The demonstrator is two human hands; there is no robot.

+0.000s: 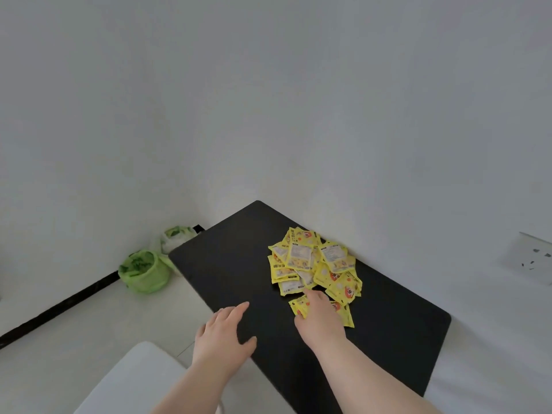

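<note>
Reaching my right hand onto the nearest yellow packets piled on the black table; I cannot tell whether it grips one. Left hand flat, open, empty nearby.

Interior of a plain, sparsely fitted room, most probably in a home. The corner is formed by bare white walls, and a pale tiled floor is edged by a dark skirting strip. A small black table is set into the corner, and part of a white seat is seen at the lower left. A domestic use is suggested by two thin plastic bags on the floor, one green bag filled with leafy greens and one paler bag behind it, and by a pile of yellow food sachets on the table. A white wall socket is mounted at the right.
</note>
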